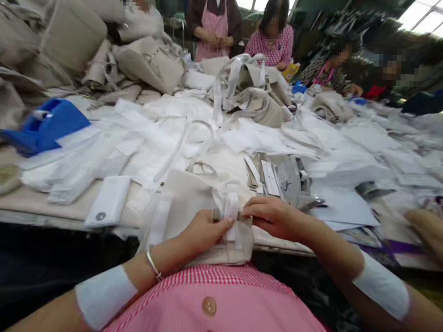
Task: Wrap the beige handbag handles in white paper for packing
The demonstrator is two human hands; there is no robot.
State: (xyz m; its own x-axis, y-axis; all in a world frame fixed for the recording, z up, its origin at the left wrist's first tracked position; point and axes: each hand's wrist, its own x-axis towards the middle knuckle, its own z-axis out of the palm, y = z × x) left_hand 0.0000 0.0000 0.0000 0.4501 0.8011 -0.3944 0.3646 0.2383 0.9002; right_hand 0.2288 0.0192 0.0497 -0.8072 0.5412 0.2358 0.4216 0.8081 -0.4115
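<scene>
A beige fabric bag [185, 196] lies at the table's front edge, close against my apron. White wrapping strips [231, 200] cover parts of it. My left hand [204, 231] is closed on the bag, its thumb pressing the base of one white strip. Just to the right, my right hand [272, 214] has its fingers bent and drawn together at the bag's side, near the same strip. Whatever is between those fingertips is too small to make out. A thin loop handle [203, 167] stands up behind the bag.
A blue tape dispenser [56, 124] and stacked white sheets [81, 174] are at left, with a white phone-like object [109, 200] in front. Cards and tags [268, 178] lie beyond my right hand. Beige bags [149, 60] pile up behind. Several people work across the table.
</scene>
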